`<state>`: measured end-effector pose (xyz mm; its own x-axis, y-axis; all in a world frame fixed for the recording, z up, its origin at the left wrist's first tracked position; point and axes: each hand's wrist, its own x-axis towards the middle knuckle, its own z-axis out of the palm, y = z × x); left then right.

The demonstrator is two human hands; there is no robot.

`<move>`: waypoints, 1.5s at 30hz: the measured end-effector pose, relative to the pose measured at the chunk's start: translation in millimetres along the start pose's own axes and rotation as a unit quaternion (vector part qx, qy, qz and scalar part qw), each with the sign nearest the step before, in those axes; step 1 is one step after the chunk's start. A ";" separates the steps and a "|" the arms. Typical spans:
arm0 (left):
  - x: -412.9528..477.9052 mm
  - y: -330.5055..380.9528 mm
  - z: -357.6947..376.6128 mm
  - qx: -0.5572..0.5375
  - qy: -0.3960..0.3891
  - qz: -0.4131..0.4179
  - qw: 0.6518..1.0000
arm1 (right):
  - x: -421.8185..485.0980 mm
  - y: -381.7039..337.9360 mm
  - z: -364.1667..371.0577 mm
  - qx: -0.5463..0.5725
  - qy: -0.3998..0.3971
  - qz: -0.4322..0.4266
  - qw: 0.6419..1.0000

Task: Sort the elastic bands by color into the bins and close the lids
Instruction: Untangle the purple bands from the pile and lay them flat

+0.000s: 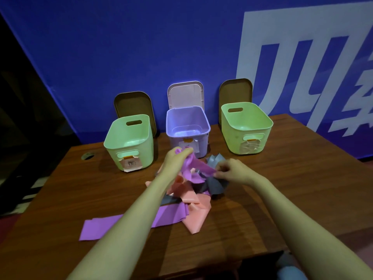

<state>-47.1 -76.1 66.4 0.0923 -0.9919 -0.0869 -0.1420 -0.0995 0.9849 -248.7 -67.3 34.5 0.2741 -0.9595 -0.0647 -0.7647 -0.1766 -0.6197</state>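
A flat purple elastic band (198, 167) is stretched in the air at the centre of the frame, just in front of the lilac plastic bin (187, 119), held between both hands. The left hand (173, 160) has its fingers curled round the upper end, and the right hand (232, 170) pinches the lower end between thumb and fingertips. The band's slack appears to run down into the tangled heap of purple, salmon-pink and grey bands (191, 199) lying on the brown wooden table (282, 188) below. All three bins look empty, with the left green bin (129, 136) and the right green bin (246, 120) flanking the lilac one, and the lids (185, 93) stand open behind them. The likeliest trouble is the tangle: lifting this band could drag a pink or grey one along into the wrong bin, or sweep loose strips off the near table edge. The stretchy material could also slip from the light pinch and snap back.
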 end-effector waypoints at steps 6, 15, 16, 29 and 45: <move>-22.5 -8.8 3.4 0.190 -0.080 0.023 0.978 | -6.6 -16.7 5.5 0.099 0.160 -0.074 0.979; -17.0 3.5 -0.4 0.216 -0.047 0.121 0.968 | -10.7 -23.8 13.2 0.009 0.122 -0.109 0.986; -15.8 4.4 -2.2 0.185 -0.030 0.119 0.975 | -13.5 -21.9 14.7 -0.007 0.121 -0.108 0.987; -11.7 -22.7 8.6 0.272 -0.027 0.110 0.956 | -16.4 -20.4 27.7 0.026 0.239 -0.121 0.963; 21.5 -29.5 -4.2 -0.045 0.082 -0.008 0.996 | -13.2 4.9 29.5 -0.025 0.145 -0.037 0.989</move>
<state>-36.8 -94.2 36.1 0.2550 -0.9632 -0.0848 -0.0517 -0.1012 0.9935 -238.9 -49.0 9.3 0.1571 -0.9651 0.2094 -0.7788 -0.2515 -0.5747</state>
